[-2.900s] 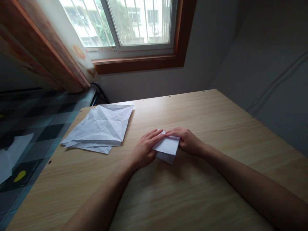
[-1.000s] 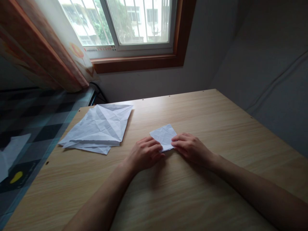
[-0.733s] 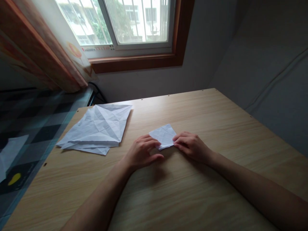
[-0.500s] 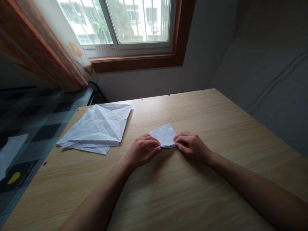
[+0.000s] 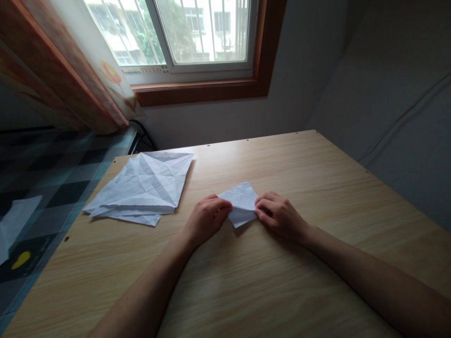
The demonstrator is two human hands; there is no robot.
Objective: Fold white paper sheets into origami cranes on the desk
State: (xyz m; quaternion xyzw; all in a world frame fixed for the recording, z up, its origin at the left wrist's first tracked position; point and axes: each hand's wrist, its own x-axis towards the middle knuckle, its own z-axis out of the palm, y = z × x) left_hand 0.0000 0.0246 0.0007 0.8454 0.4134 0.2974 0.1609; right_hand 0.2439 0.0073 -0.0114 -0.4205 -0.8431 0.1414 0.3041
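Note:
A small folded white paper [image 5: 241, 199] lies at the middle of the wooden table, shaped like a diamond with creases across it. My left hand [image 5: 210, 215] pinches its left corner between thumb and fingers. At the opposite corner, my right hand [image 5: 276, 212] grips the paper the same way, its fingers closed. A fold line runs across between the two hands, and a lower point of the paper extends toward me. The fingertips hide both side corners.
Several creased white paper sheets [image 5: 144, 183] lie stacked at the table's far left. The wooden table [image 5: 317, 178] ends at a wall below a window [image 5: 207, 33]. Left of it is a checked cloth surface [image 5: 45, 180] with another white paper [image 5: 21, 218].
The near part of the small paper has opened downward, so its lower point now shows below the fold line. My left fingers have shifted slightly left; the right hand is nearly still.

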